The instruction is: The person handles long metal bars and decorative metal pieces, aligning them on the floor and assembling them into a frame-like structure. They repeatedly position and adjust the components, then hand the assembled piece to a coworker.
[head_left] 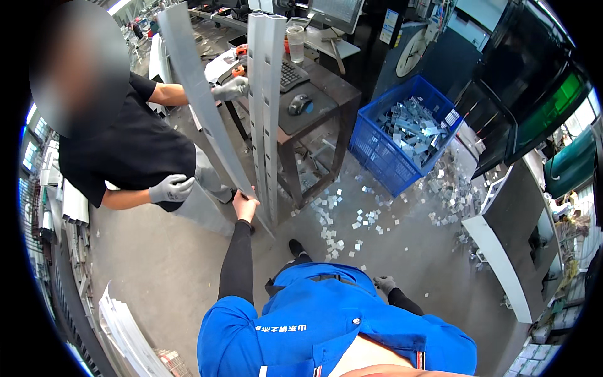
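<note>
My bare left hand (245, 206) is closed round the lower part of a long flat grey metal strip (204, 94), which stands tilted, its upper end leaning left. Just right of the strip, two pale square metal tubes (265, 119) with slots along their sides stand upright, side by side. A co-worker's gloved hand (232, 89) reaches to these tubes near the top. The co-worker's other gloved hand (173, 188) hangs at waist height. My right hand (384, 284), in a grey glove, hangs low beside my body, fingers loosely apart and nothing seen in it.
Behind the tubes stands a dark table (326, 107) with a keyboard (292, 76), a mouse (300, 104) and a clear cup (295, 43). A blue crate (386, 160) holds metal offcuts; small metal pieces (333, 235) litter the floor. Long profiles (125, 327) lie at lower left.
</note>
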The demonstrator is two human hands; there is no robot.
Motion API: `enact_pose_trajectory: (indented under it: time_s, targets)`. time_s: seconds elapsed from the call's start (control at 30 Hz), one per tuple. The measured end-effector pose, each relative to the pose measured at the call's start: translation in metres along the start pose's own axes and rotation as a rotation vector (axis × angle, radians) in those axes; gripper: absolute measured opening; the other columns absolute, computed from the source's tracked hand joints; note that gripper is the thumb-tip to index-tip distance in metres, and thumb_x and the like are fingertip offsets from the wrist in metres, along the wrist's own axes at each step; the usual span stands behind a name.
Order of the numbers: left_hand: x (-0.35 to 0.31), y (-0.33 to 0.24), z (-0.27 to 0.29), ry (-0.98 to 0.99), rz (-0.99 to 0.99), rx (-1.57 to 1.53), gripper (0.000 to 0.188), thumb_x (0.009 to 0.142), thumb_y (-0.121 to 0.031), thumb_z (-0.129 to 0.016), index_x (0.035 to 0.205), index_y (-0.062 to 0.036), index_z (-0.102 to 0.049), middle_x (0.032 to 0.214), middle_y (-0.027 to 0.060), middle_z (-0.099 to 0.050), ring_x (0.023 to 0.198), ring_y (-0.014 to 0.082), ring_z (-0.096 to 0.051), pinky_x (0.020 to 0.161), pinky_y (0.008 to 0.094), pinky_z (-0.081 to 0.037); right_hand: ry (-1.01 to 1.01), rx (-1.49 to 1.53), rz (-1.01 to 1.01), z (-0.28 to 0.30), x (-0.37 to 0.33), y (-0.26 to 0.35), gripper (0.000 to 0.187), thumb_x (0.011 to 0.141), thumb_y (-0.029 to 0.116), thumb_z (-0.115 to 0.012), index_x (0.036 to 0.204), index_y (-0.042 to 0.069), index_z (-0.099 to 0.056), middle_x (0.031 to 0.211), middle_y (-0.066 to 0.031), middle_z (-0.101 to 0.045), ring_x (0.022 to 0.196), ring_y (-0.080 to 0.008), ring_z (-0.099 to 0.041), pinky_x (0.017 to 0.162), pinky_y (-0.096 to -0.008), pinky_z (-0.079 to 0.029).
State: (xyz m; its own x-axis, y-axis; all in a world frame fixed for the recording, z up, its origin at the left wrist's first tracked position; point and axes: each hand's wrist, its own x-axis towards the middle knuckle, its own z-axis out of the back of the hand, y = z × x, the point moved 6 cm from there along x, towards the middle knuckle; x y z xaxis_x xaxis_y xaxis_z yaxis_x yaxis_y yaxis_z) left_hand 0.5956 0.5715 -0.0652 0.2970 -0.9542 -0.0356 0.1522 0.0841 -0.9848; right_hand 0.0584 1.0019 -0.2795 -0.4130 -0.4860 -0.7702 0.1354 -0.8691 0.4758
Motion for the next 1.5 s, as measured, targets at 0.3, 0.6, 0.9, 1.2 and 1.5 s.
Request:
enact_pose_trajectory:
  time_s: [0.3,0.6,0.9,1.2,1.5]
  targets:
    - [0.114,0.008,-0.043,0.122,-0.048,0.129,0.044,0.059,0.006,-0.070,0.102,0.0006,-0.061,0.091,0.0151,-0.074,0.088,0.0277,-0.072,0.078,0.0357,-0.055,0.098,0.175,0.645,-0.036,-0.029,0.374,0.031,0.092,0.020,-0.072,0.113,-0.001,-0.067,0.099,-0.0060,-0.069,0.092,-0.0125,-0.062,0.080,-0.0284,-0.050]
    - [0.147,0.058,-0.063,0.190,-0.140,0.191,0.054,0.061,0.003,-0.080,0.111,-0.0038,-0.062,0.091,0.0128,-0.070,0.081,0.0267,-0.068,0.077,0.0325,-0.053,0.534,0.444,1.224,-0.091,-0.163,0.741,0.091,0.084,0.012,-0.079,0.156,0.006,-0.024,0.155,-0.0146,-0.039,0.142,-0.0263,-0.039,0.116,-0.0415,-0.034]
    - [0.162,0.003,-0.084,0.214,-0.377,0.400,0.062,0.083,-0.023,-0.074,0.139,-0.0080,-0.051,0.119,0.0162,-0.066,0.112,0.0349,-0.062,0.099,0.0401,-0.045,0.834,0.302,1.155,-0.119,-0.157,0.816,0.083,0.080,0.006,-0.077,0.151,0.001,-0.033,0.138,-0.0078,-0.053,0.125,-0.0146,-0.050,0.108,-0.0351,-0.041]
    - [0.172,-0.043,-0.063,0.118,-0.175,0.107,0.044,0.071,-0.010,-0.089,0.105,-0.0022,-0.063,0.100,0.0029,-0.068,0.091,0.0138,-0.063,0.081,0.0314,-0.052,0.792,0.201,1.300,-0.108,-0.182,0.822,0.042,0.083,0.013,-0.075,0.119,0.000,-0.057,0.102,-0.0075,-0.066,0.090,-0.0087,-0.057,0.081,-0.0292,-0.051]
    - [0.135,-0.075,-0.035,0.033,-0.086,0.226,0.038,0.066,-0.008,-0.090,0.095,0.0013,-0.067,0.091,0.0074,-0.070,0.084,0.0208,-0.066,0.078,0.0355,-0.053,1.050,0.443,1.378,-0.141,-0.170,0.824,0.065,0.081,0.020,-0.080,0.136,0.002,-0.049,0.111,-0.0086,-0.066,0.105,-0.0122,-0.059,0.091,-0.0308,-0.048]
